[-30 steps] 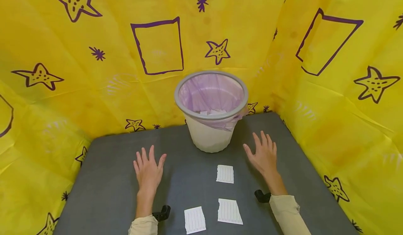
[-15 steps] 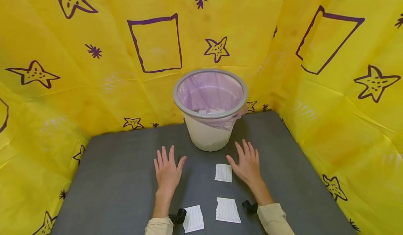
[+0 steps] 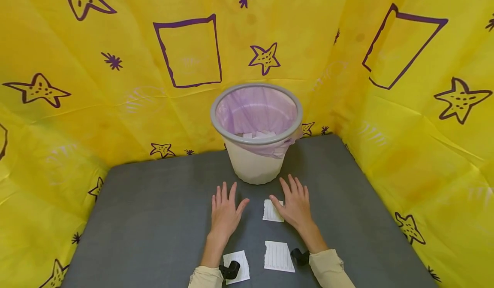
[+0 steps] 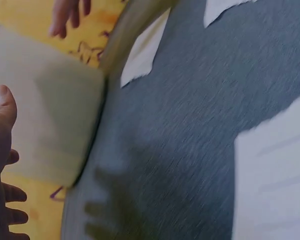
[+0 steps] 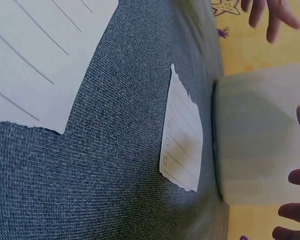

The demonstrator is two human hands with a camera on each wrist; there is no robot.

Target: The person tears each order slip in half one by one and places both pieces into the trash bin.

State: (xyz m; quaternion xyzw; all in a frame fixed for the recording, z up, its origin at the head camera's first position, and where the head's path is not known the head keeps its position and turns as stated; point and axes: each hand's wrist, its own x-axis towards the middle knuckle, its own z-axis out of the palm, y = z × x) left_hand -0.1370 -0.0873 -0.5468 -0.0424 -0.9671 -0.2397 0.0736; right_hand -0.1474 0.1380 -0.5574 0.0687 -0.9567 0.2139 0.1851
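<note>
My left hand (image 3: 224, 214) hovers over the grey table, fingers spread and holding nothing; a shadow falls below it in the left wrist view. Opposite, my right hand (image 3: 295, 206) has its fingers spread too, with its thumb over the nearest part of a torn lined paper piece (image 3: 272, 211). A second torn paper piece (image 3: 278, 256) lies between the forearms. The third paper piece (image 3: 241, 263) is partly hidden by the left wrist's black camera. Just beyond both hands stands a white waste bin (image 3: 256, 165) with a grey rim and a lilac liner.
Several white paper scraps (image 3: 259, 134) lie inside the bin. The grey table (image 3: 154, 219) is bordered at the back and sides by yellow cloth (image 3: 185, 120) with purple starfish drawings. A black wrist camera (image 3: 299, 257) sits on the right wrist.
Both hands have moved inward, the left one rightward and the right one leftward, so they are closer together before the bin. The bin and paper pieces have stayed put on the table.
</note>
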